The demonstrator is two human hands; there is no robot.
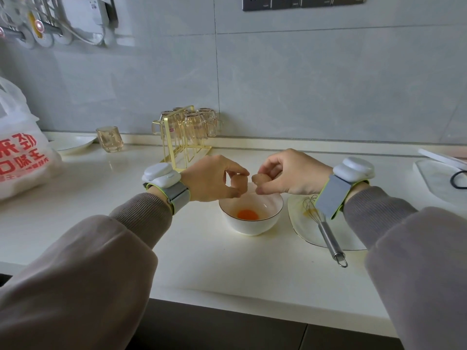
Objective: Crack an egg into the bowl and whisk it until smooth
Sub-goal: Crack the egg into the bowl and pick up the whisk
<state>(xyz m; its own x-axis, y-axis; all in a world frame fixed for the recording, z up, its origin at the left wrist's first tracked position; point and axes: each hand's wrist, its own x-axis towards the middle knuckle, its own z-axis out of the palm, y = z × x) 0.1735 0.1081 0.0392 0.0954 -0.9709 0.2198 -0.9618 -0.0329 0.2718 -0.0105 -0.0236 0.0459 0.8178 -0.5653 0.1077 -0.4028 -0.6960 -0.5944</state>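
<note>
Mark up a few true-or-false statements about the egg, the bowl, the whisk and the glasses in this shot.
1. The yolk lies unbroken in the white bowl. True.
2. The whisk stands in the bowl. False: it lies on the plate to the right of the bowl.
3. The left hand pinches the left eggshell half and the right hand the right eggshell half, both above the bowl. True.
4. The glasses on the gold rack sit rim up. False: they hang upside down.
</note>
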